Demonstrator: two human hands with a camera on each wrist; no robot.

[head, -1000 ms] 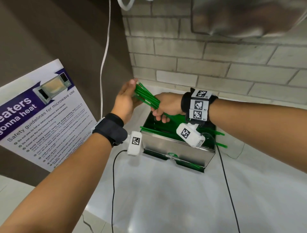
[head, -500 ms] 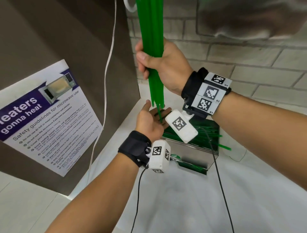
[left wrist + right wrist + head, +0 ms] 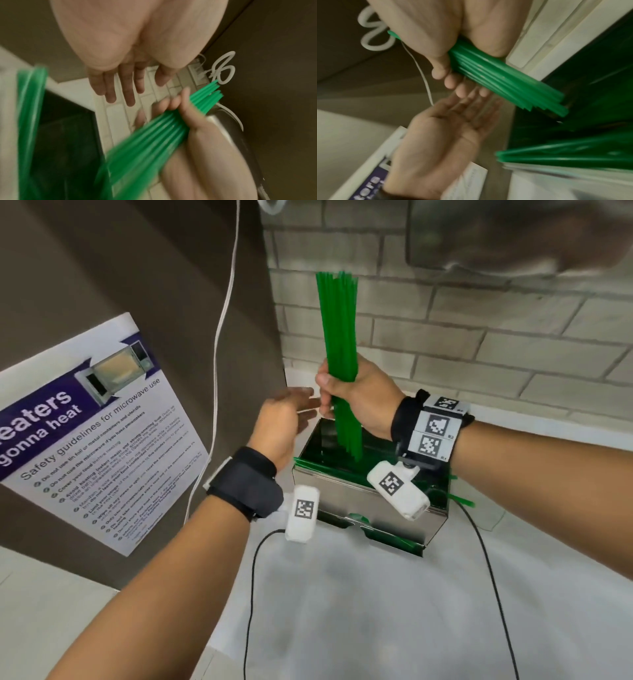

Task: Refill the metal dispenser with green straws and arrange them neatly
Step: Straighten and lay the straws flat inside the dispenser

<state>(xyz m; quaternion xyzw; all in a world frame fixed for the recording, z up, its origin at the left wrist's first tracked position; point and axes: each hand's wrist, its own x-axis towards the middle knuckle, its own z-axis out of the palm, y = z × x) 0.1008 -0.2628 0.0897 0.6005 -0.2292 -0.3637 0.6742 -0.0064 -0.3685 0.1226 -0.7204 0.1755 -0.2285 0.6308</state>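
A bundle of thin green plastic straws (image 3: 340,364) is gripped upright by the right hand (image 3: 356,398) over the open rectangular metal dispenser (image 3: 359,501), already partly stocked, at the bench's back edge, while the left hand (image 3: 281,426) is held flat and empty alongside; laying and tidying are judged left.

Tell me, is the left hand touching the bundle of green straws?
Apart. The left wrist view shows the left hand with straight fingers and pale wall between them and the straw bundle, which the right hand grips.
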